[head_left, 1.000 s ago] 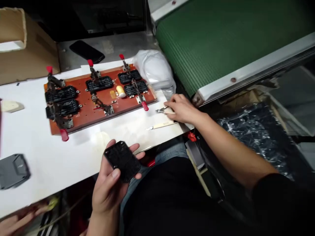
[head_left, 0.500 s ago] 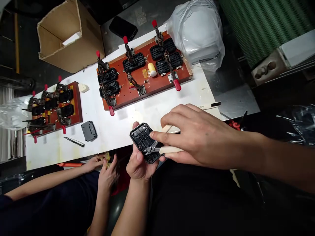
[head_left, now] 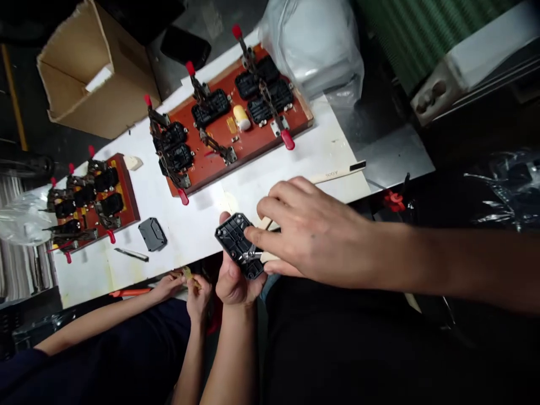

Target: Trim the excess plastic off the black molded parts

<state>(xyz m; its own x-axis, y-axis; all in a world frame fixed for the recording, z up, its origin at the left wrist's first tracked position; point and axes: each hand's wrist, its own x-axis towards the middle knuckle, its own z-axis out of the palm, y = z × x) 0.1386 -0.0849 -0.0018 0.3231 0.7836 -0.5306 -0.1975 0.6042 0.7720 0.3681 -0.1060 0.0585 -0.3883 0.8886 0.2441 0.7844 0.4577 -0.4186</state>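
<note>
My left hand point(head_left: 236, 284) grips a black ribbed plastic cover point(head_left: 232, 239) by its edges, inner side up, just off the table's front edge. My right hand point(head_left: 295, 230) is closed on cream-handled nippers point(head_left: 268, 257). Their metal jaws lie against the lower part of the cover, and my fingers hide part of the handles. Whether the jaws are biting on anything is too small to tell.
Two red-brown clamp fixtures point(head_left: 236, 152) point(head_left: 133, 197) holding black parts stand on the white table point(head_left: 198, 225). Nearby are a grey cover point(head_left: 152, 234), a knife point(head_left: 131, 255), a cardboard box point(head_left: 130, 73) and bagged goods point(head_left: 314, 45). At left, a co-worker's hands point(head_left: 196, 292) handle something yellowish.
My view has shifted, so the fixtures and box sit further left. Both hands keep their hold on the cover and nippers. The co-worker's hands have moved slightly.
</note>
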